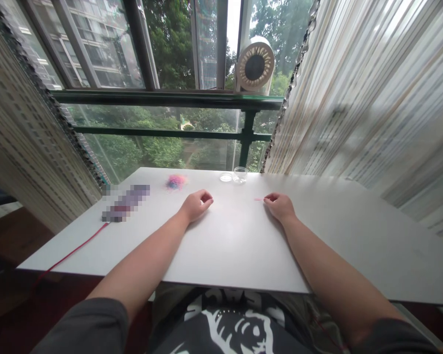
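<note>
Pink strip [259,199], slim and short, juts from the right grip [279,205], where thumb and fingertips close on one end and leave the other pointing inward, toward the left grip [197,204]; held so near its tip, it is probably pinched that way to keep most of its length free. Opposite, the left grip curls into a loose ring, thumb and fingers brought close together, the white surface showing through the gap; whether anything tiny sits between those fingertips cannot be told. Both forearms lie low over the white counter [236,255], a posture that likely steadies small, fine handling. Just beyond and between the two grips, a clear cup [239,176] stands with a clear disc [226,177], seemingly its lid, lying flat just beside it on the left grip's side; the two may be set there to stay within easy reach of either grip. No contents can be made out through the cup's wall. Past the left grip and a little farther left, a loose multicolored heap [176,181] of pink, blue and orange bits rests directly on the surface, outside any container, perhaps spread so single pieces are easy to pick out. Farther left of that grip lies a pixelated object [125,204], a red cord [77,246] running from it toward the near edge.
</note>
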Demonstrator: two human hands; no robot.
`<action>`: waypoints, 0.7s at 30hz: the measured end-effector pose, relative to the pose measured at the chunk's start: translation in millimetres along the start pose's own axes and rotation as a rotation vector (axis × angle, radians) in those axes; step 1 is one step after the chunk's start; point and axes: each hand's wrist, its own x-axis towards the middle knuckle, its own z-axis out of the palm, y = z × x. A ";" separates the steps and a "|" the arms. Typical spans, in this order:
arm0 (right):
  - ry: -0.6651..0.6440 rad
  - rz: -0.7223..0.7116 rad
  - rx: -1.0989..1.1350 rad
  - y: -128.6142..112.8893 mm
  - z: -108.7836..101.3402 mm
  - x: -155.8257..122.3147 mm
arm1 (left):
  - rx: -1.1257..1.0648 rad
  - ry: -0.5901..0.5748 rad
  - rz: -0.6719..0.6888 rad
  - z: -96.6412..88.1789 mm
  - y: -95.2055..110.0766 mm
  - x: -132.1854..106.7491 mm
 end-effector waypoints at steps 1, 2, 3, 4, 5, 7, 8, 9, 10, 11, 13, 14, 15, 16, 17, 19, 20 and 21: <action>-0.003 -0.002 -0.007 -0.1 0.9 0.1 | 0.006 0.008 -0.039 -2.9 -4.9 0.5; -0.002 -0.002 -0.012 -0.6 2.0 0.1 | 0.009 0.018 -0.075 -5.1 -9.1 0.8; 0.003 0.000 -0.017 -1.4 3.1 0.1 | 0.009 0.020 -0.105 -6.5 -12.4 1.1; 0.013 0.004 -0.020 -2.2 4.1 0.2 | 0.008 0.017 -0.127 -7.3 -14.4 1.2; 0.023 0.006 -0.024 -2.9 5.0 0.5 | 0.005 0.005 -0.140 -7.6 -15.4 1.1; 0.038 -0.005 -0.038 -3.8 6.7 1.6 | 0.000 -0.038 -0.143 -7.2 -14.3 0.4; 0.041 -0.015 -0.048 -4.1 7.4 2.2 | 0.001 -0.058 -0.139 -6.9 -13.0 -0.1; 0.039 -0.025 -0.059 -4.2 8.1 2.8 | 0.003 -0.072 -0.135 -6.7 -11.5 -0.6; 0.034 -0.031 -0.071 -4.4 8.6 3.2 | 0.005 -0.078 -0.134 -6.6 -10.1 -1.1; 0.027 -0.035 -0.083 -4.5 9.1 3.6 | 0.005 -0.080 -0.134 -6.6 -9.2 -1.4; 0.010 -0.037 -0.111 -4.6 9.6 4.0 | 0.001 -0.078 -0.136 -6.8 -8.7 -1.6; 0.001 -0.038 -0.123 -4.7 9.8 4.0 | -0.002 -0.080 -0.135 -7.0 -9.1 -1.5; -0.006 -0.038 -0.134 -4.8 9.9 3.9 | -0.004 -0.082 -0.130 -7.0 -9.8 -1.4; -0.011 -0.036 -0.143 -4.8 10.0 3.8 | -0.005 -0.084 -0.124 -7.0 -10.7 -1.2; -0.014 -0.035 -0.147 -4.8 10.1 3.7 | -0.004 -0.086 -0.116 -6.9 -11.6 -1.0; -0.017 -0.035 -0.146 -4.7 10.3 3.5 | 0.001 -0.088 -0.102 -6.7 -13.0 -0.8; -0.016 -0.036 -0.142 -4.5 10.5 3.5 | 0.004 -0.086 -0.099 -6.6 -13.4 -0.7; -0.014 -0.037 -0.137 -4.3 10.7 3.5 | 0.007 -0.086 -0.100 -6.6 -13.6 -0.8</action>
